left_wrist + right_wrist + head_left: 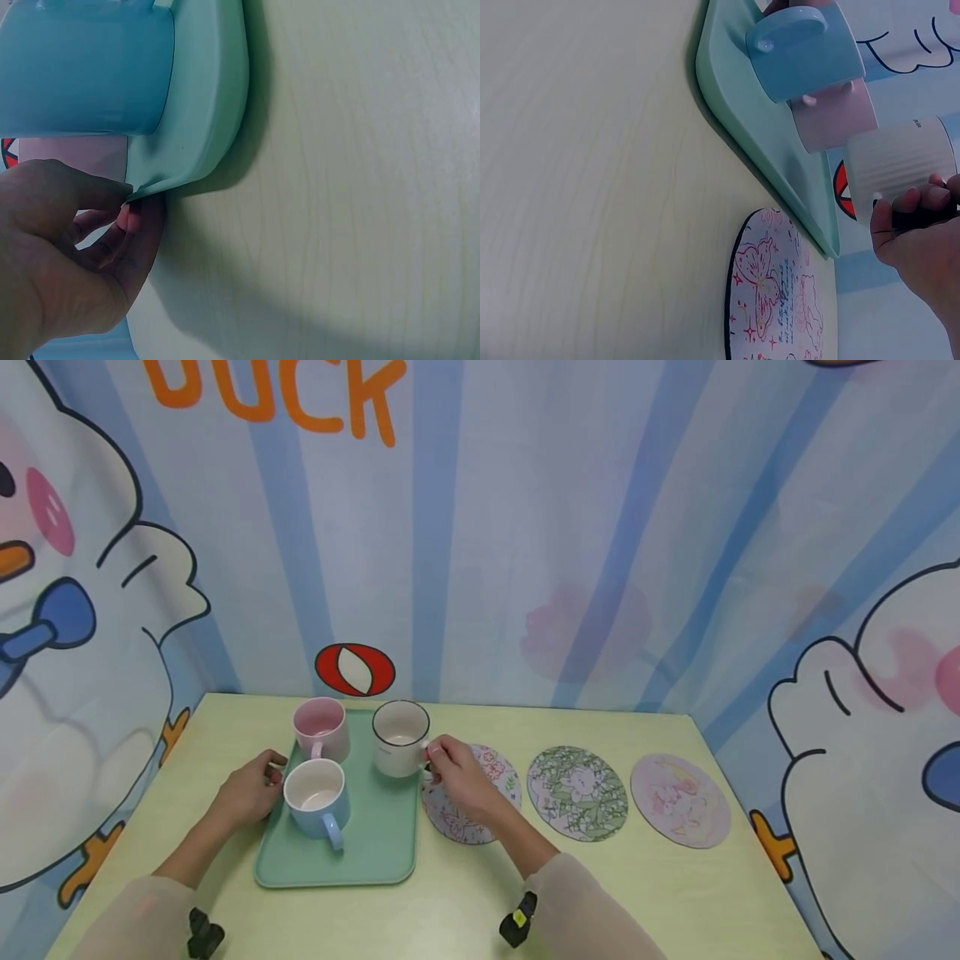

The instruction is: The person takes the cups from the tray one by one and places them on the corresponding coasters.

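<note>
My right hand (463, 774) grips the handle of a white mug with a dark rim (401, 752), held over the right side of a green tray (382, 852). In the right wrist view, the white mug (900, 161) shows ribbed sides, and the fingers wrap its handle. My left hand (251, 787) pinches the tray's left edge; in the left wrist view the thumb lies on top of the rim and the fingers below. A blue mug (318, 802) stands on the tray near that hand, its handle toward me. Behind it stands a pink mug (322, 731).
Three round patterned coasters lie in a row right of the tray: a pink-and-white one (465, 827) partly under my right forearm, a green floral one (577, 793) and a pale pink one (681, 800). A striped cartoon curtain (495, 527) hangs behind the table (622, 893).
</note>
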Tool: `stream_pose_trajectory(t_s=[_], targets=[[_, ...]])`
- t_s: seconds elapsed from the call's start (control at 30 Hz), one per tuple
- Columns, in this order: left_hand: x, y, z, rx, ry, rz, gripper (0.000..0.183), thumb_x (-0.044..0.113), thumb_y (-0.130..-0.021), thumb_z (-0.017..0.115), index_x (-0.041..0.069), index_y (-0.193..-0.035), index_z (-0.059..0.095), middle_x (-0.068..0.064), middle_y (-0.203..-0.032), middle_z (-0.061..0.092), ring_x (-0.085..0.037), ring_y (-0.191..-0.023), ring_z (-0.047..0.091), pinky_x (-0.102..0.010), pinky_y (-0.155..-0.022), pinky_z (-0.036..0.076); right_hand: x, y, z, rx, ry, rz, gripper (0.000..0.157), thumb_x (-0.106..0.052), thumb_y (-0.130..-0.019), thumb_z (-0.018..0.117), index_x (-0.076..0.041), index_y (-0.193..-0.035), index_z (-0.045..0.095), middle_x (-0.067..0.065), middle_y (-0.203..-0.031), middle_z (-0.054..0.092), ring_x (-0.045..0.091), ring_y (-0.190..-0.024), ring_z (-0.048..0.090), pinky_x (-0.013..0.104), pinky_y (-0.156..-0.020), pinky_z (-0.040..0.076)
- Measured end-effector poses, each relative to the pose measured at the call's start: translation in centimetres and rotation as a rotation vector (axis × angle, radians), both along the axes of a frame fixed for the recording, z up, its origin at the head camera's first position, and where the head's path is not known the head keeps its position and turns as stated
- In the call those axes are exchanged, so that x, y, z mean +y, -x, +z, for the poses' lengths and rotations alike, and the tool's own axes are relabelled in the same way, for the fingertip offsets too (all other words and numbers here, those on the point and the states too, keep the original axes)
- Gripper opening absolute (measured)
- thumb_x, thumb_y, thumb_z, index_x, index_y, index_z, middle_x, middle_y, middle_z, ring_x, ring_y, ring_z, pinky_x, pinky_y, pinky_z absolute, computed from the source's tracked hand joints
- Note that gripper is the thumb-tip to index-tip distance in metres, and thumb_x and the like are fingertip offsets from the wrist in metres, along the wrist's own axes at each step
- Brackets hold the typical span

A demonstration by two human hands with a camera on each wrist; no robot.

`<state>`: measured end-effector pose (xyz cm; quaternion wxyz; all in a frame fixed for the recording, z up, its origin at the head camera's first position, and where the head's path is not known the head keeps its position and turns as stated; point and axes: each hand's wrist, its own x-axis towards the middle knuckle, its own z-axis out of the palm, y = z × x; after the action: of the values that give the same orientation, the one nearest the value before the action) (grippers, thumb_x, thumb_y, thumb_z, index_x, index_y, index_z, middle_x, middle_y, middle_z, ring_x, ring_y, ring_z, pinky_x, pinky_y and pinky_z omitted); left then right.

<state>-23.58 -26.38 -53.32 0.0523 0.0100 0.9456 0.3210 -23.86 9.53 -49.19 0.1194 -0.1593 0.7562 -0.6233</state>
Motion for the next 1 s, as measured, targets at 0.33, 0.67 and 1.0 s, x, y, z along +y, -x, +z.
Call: stream_pose_trajectory(t_s=[0.33,0.67,1.0], targets=[[0.0,0.2,0.0,0.001,-0.014,-0.004,0.036,0.005,-0.096,0.054,-0.01,-0.13,0.052,-0.016,-0.098,0.062,-0.028,-0.085,0.06,-0.037,-0.07,0.045,1.3,0.0,0.2,0.018,0.013,-0.032,0.034,-0.022,-0.117,0.037,0.004,-0.116,0.059,0.006,-0.09,0.049,0.024,-0.088,0.05,0.034,-0.077,0.044],[-0.1,0.2,0.2,-0.019,0.007,-0.01,0.037,0.006,-0.097,0.055,-0.011,-0.13,0.052,-0.017,-0.098,0.063,-0.028,-0.083,0.061,-0.037,-0.069,0.047,1.8,-0.2,0.7,0.04,0.048,-0.033,0.034,-0.017,-0.117,0.037,0.01,-0.114,0.057,0.011,-0.09,0.049,0.026,-0.086,0.049,0.032,-0.077,0.044],[-0.2,0.3,0.0,-0.047,-0.026,-0.019,0.041,0.003,-0.095,0.054,-0.011,-0.133,0.049,-0.017,-0.094,0.063,-0.023,-0.073,0.062,-0.035,-0.063,0.05,3.0,0.0,0.4,0.076,0.064,-0.054,0.035,-0.017,-0.117,0.038,0.012,-0.114,0.057,0.008,-0.088,0.046,0.023,-0.085,0.046,0.036,-0.08,0.047]])
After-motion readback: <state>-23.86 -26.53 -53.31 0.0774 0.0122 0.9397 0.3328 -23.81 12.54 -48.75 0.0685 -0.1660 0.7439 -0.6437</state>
